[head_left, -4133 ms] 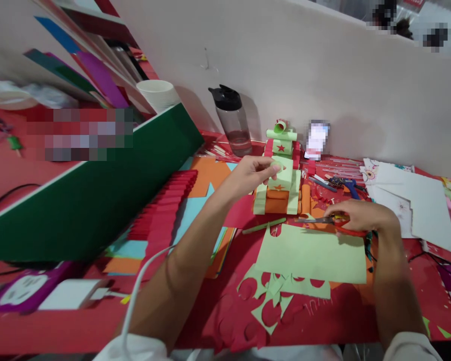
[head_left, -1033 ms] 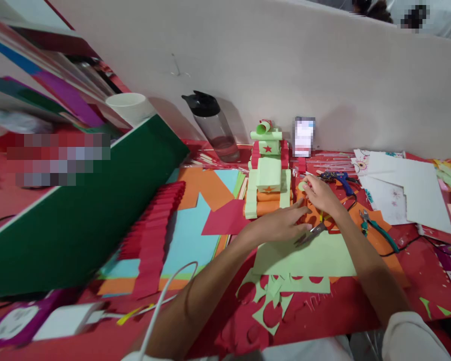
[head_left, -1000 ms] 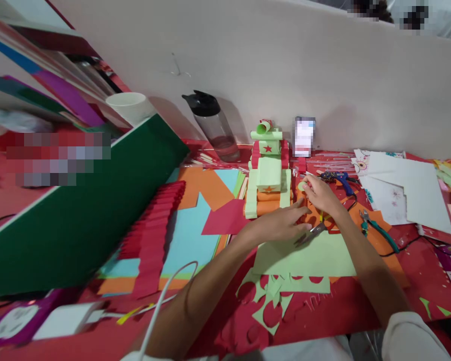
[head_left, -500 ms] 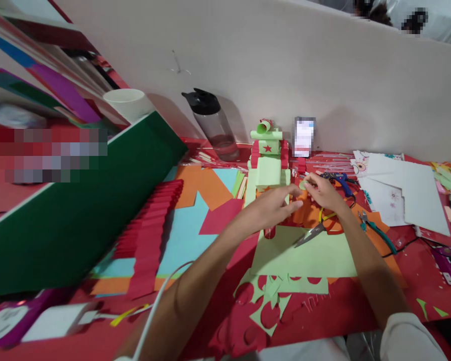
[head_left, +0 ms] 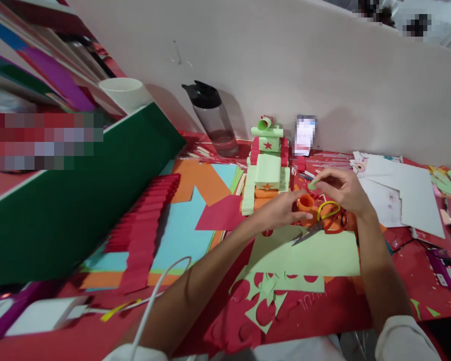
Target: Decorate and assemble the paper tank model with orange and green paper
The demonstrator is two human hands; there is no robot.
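Note:
My left hand (head_left: 287, 208) is closed round a small orange paper tube (head_left: 305, 202), thumb at the near side and fingers at the far side. Between the fingertips of my right hand (head_left: 340, 188) is a small pale green paper disc (head_left: 313, 184), held just above and right of the tube. Scissors (head_left: 328, 210) with yellow and red handles lie beneath the hands, blades across a pale green sheet (head_left: 304, 255). Behind my left hand stands a pale green paper model (head_left: 268, 170) with red sides and star cutouts.
A dark green board (head_left: 78, 195) leans at the left, near a red pleated paper strip (head_left: 146, 225). A water bottle (head_left: 216, 120) and a phone (head_left: 305, 135) stand by the wall. White sheets (head_left: 417, 193) lie right; cut green scraps (head_left: 266, 301) lie in front. A white cable (head_left: 158, 291) crosses my left forearm.
My right hand has moved right and a little up with the green disc, apart from my left hand. My left hand has shifted slightly right, and the orange tube now shows between its fingers.

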